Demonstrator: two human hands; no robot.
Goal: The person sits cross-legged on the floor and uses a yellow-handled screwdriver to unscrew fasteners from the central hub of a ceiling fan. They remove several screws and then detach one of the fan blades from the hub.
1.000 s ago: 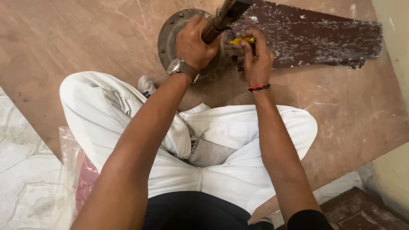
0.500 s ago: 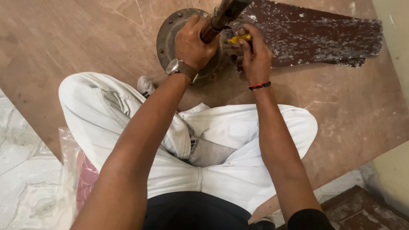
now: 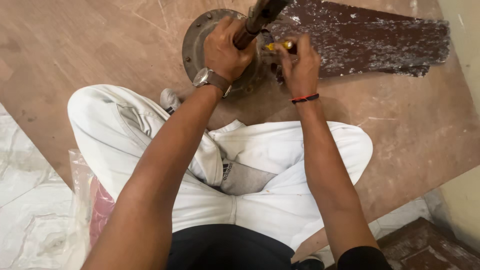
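While the person sits cross-legged on the brown floor [image 3: 90, 55], the round metal fan motor [image 3: 200, 42] lies flat just beyond the knees, which puts it within easy reach of both arms. From the motor a dark rod [image 3: 257, 20] rises toward the camera. The left hand [image 3: 225, 50] is wrapped tightly around the rod just above the motor, fingers fully closed; that grip looks meant to hold the motor steady. Beside the rod, on the motor's right side, the right hand [image 3: 300, 65] has its fingers pinched together on the yellow handle of a small tool [image 3: 277, 46], probably a screwdriver, whose tip is hidden near the motor's hub. Out from the motor to the right stretches a dark, paint-flecked blade [image 3: 365, 42], resting on the floor. Near the left knee, away from the motor, a plastic bag [image 3: 85, 200] lies on pale tiles.
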